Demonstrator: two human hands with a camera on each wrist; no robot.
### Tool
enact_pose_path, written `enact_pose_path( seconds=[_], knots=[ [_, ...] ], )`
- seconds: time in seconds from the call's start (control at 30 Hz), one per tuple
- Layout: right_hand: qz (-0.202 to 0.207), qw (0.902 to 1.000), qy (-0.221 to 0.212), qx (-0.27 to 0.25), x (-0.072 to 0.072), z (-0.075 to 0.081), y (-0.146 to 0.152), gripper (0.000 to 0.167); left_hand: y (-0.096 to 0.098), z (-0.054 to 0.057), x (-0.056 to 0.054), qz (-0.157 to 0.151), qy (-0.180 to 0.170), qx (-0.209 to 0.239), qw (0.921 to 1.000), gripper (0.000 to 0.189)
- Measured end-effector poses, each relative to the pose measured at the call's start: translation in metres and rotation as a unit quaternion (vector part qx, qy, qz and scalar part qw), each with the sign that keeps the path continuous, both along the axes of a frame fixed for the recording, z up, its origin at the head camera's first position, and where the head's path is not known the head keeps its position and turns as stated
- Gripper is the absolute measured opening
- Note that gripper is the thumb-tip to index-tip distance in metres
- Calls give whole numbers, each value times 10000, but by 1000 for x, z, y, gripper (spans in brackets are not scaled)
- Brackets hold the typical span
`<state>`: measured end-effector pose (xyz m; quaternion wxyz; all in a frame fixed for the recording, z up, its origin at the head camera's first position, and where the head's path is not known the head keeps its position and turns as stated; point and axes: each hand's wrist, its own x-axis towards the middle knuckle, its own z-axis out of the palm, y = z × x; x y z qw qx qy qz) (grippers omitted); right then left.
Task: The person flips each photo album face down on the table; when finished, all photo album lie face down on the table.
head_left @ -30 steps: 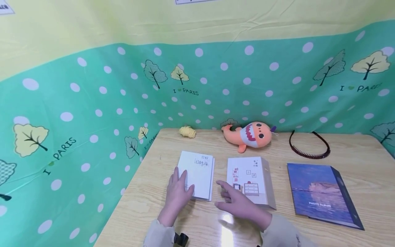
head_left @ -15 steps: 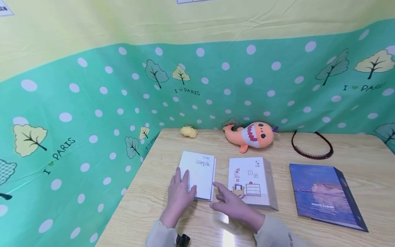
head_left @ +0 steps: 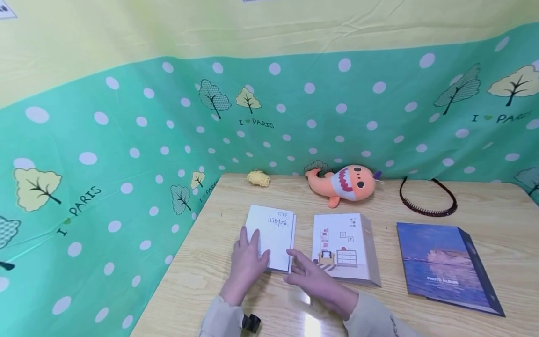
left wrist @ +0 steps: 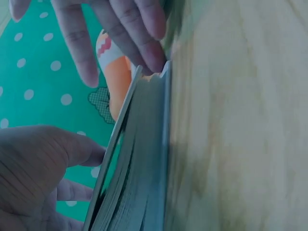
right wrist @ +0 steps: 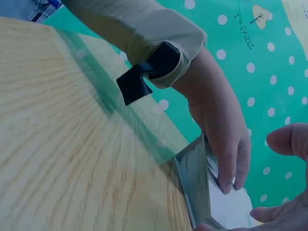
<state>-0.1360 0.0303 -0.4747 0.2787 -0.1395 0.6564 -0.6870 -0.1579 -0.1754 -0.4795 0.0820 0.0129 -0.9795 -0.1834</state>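
A white-covered book [head_left: 275, 236] with Chinese characters lies on the table to the left. My left hand [head_left: 248, 257] rests on its left side, straight fingers and thumb on the cover. At the book's right edge is my right hand [head_left: 313, 276], fingers loosely bent and thumb apart. In the left wrist view, the right fingertips [left wrist: 155, 62] come to the far end of the book [left wrist: 144, 144], whose page edges look fanned under the cover. The right wrist view shows left fingertips [right wrist: 226, 185] on the cover and part of the right hand [right wrist: 288, 202].
Right of the book lies another white book [head_left: 341, 245] with furniture drawings, then a blue photo album [head_left: 442, 262]. Yellow yarn [head_left: 258, 178], an orange shark plush [head_left: 347, 182] and a dark toothed headband [head_left: 429, 210] lie along the back, before a green curtain [head_left: 126, 187].
My right hand has moved left, from beside the drawing-covered book to the right edge of the white book. My left hand stays on the cover. The view has shifted slightly.
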Motion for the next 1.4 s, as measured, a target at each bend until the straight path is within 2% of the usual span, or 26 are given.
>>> enact_pose_path(
  seconds=[0.17,0.33,0.77,1.13,1.4],
  knots=[
    [-88,9985,-433,-328,-1,-1,0,77,-4,0,-1,38,-193,192,9996,73],
    [-265,9914,-984,-819,-1,0,1,73,-6,-2,-2,155,-351,305,9988,76],
    [-927,9673,-1432,-1879,6,-4,-3,73,-9,-5,-3,391,-389,516,9971,77],
    [-1297,9630,-1437,-1877,7,-3,-7,66,-13,-4,-4,437,-412,541,9967,76],
    [-1273,9673,-1343,-1734,6,-7,-7,66,-16,-5,-2,380,-407,614,9966,75]
  ],
)
